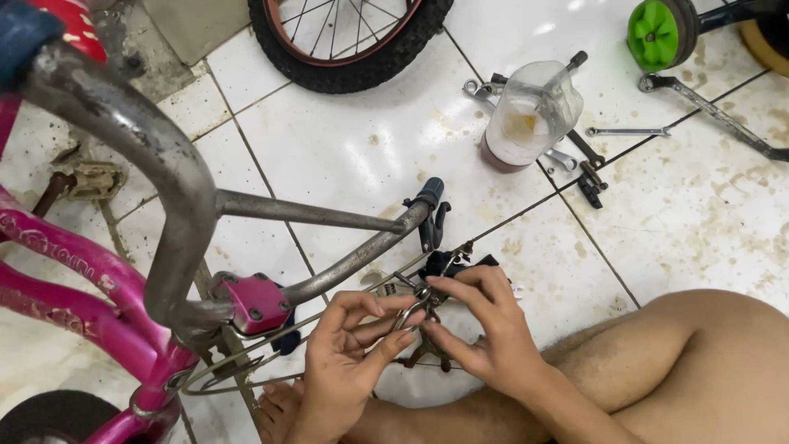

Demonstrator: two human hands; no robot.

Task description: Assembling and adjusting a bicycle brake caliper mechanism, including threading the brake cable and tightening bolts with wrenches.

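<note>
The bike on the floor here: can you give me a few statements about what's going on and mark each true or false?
1. Both hands are on a small metal brake part. True: the left hand and right hand pinch the brake part between their fingers.
2. The bike frame is blue. False: the frame is pink.
3. A plastic jar stands on the tiles. True: the jar stands among wrenches.
4. The small wheel at the top right is red. False: that wheel has a green hub.
5. The handlebar is shiny gold. False: the handlebar is dull grey metal.
</note>
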